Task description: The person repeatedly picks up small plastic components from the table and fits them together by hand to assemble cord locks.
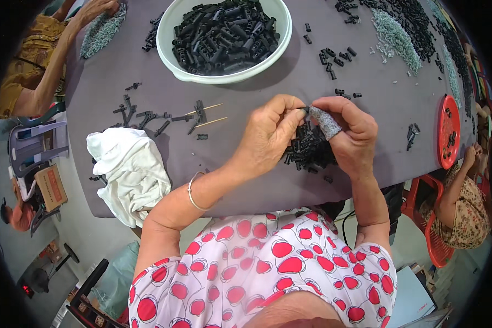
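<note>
My left hand [272, 130] and my right hand [351, 131] meet fingertip to fingertip over the table. Both pinch a small black plastic part [306, 110], mostly hidden by the fingers. A grey speckled wrap covers my right thumb [326, 123]. Right below the hands lies a heap of small black plastic parts [310, 148], partly covered by my right hand. To the left, several joined black pieces [147, 117] lie loose, near two thin wooden sticks [210, 122].
A pale bowl [224, 77] full of black tubular parts stands at the back. A white cloth [131, 169] lies at the front left edge. Grey small pieces [396, 41] are heaped back right, near a red tray [441, 156]. Other people sit at both sides.
</note>
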A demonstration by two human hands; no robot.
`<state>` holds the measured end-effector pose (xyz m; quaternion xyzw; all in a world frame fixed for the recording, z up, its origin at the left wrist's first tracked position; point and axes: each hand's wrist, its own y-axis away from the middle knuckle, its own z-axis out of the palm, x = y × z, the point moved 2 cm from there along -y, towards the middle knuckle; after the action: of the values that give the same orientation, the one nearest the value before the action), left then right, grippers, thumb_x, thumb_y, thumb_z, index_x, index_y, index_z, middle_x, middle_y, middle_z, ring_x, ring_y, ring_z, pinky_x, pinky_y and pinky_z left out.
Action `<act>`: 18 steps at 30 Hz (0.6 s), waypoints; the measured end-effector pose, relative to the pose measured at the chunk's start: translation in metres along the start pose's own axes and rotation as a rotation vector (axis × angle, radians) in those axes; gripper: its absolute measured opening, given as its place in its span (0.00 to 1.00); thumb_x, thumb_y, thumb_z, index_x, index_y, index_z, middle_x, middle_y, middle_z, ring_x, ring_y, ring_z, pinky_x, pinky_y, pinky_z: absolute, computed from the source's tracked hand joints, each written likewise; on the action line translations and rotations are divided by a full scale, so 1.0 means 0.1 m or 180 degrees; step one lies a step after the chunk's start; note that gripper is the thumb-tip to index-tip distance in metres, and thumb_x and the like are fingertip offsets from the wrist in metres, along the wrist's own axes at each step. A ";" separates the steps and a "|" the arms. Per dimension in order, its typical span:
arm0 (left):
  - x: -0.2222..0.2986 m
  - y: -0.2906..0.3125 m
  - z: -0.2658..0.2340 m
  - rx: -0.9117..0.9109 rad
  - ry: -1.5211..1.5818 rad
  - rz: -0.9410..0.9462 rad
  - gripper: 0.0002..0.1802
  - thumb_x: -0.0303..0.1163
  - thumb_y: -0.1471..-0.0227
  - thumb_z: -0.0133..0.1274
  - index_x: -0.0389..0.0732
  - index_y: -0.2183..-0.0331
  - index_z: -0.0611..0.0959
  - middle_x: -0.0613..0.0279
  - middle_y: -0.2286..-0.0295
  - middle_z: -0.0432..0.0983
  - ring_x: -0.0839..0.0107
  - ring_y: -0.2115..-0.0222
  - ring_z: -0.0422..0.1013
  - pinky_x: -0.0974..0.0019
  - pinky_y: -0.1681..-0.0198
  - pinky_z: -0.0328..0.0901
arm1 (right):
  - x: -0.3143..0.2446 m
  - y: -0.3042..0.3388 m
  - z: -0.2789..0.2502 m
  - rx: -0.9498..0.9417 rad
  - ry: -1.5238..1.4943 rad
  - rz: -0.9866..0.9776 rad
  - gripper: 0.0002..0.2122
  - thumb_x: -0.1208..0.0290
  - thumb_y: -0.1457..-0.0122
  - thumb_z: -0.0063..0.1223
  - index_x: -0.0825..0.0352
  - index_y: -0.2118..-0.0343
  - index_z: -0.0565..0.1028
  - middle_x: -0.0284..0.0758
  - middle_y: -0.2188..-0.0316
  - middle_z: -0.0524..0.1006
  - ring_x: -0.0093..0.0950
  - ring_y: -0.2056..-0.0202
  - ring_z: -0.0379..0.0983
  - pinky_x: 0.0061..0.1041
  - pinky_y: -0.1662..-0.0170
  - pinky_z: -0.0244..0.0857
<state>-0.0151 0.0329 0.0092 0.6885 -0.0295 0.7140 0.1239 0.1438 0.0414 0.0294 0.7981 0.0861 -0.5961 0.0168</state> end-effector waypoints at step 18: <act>0.00 -0.10 -0.06 -0.0786 0.2548 -0.1180 0.12 0.30 0.44 0.50 0.34 0.60 0.78 0.59 0.66 0.76 0.72 0.65 0.73 0.69 0.60 0.70 | -0.06 0.05 0.12 0.0545 0.0839 -0.1551 0.23 0.85 0.60 0.59 0.69 0.56 0.71 0.41 0.62 0.75 0.35 0.62 0.74 0.27 0.59 0.69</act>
<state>-0.0185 0.0437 0.0076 0.3322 0.0596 0.8807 0.3323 0.1320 0.0342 0.0314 0.8230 0.2261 -0.4788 -0.2057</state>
